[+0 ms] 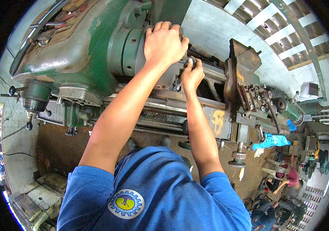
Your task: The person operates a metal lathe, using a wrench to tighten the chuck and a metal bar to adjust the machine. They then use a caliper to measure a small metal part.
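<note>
My left hand [165, 45] lies over the top of the lathe's chuck [132, 52], its fingers curled down over the far side of the rim. What the fingertips touch there is hidden. Just in front of the chuck, my right hand [193, 76] grips a small dark round part [193, 62] between thumb and fingers, with the thumb pressed on it. Whether that part sits in the chuck's jaws I cannot tell, since my left hand partly covers the spot. Behind the chuck stands the green headstock [91, 50].
To the right, the carriage with its tool post [254, 96] sits on the lathe bed [164, 102], the green tailstock [287, 109] beyond. Levers [22, 57] and tools on the headstock top [56, 29] are at left. Two other people [287, 179] work at lower right.
</note>
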`<move>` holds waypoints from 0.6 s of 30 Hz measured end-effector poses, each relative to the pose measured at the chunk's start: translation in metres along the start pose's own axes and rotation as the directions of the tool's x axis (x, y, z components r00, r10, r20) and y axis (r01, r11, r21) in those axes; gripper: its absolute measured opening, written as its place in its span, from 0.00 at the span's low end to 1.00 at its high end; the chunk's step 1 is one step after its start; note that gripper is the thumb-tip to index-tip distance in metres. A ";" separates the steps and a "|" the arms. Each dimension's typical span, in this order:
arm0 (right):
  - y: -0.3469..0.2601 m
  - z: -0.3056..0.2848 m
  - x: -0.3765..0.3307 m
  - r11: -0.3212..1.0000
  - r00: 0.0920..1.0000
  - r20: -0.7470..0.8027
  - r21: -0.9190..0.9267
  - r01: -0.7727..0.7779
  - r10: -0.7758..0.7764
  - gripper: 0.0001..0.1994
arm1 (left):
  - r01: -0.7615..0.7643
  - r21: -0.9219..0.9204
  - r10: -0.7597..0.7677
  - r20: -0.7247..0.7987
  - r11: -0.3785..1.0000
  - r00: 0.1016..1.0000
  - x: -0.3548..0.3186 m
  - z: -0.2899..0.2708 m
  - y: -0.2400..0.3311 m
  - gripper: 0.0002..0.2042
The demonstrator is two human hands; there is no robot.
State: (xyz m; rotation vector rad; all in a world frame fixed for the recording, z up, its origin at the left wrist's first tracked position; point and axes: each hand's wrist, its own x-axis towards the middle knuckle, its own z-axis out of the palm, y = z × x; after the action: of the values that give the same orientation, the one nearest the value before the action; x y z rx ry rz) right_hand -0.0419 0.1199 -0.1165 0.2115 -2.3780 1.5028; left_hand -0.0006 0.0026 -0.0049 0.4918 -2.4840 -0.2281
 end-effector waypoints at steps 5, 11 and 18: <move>0.004 -0.002 0.004 0.998 0.998 0.045 -0.059 0.038 -0.035 0.10 | -0.004 0.006 0.005 -0.019 1.000 1.000 0.000 0.000 0.000 0.23; 0.019 0.000 0.012 0.996 0.992 0.112 -0.078 -0.043 0.051 0.13 | -0.004 0.002 0.004 -0.014 1.000 1.000 -0.001 0.003 -0.001 0.23; 0.021 -0.001 0.018 0.998 0.983 0.177 0.011 -0.061 0.059 0.13 | -0.045 -0.031 0.041 -0.094 0.999 0.995 -0.001 0.007 -0.003 0.20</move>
State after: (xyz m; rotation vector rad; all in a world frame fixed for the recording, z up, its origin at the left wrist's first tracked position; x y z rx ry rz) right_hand -0.0650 0.1313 -0.1278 0.2905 -2.5309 1.5919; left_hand -0.0031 0.0006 -0.0124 0.4250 -2.3937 -0.2239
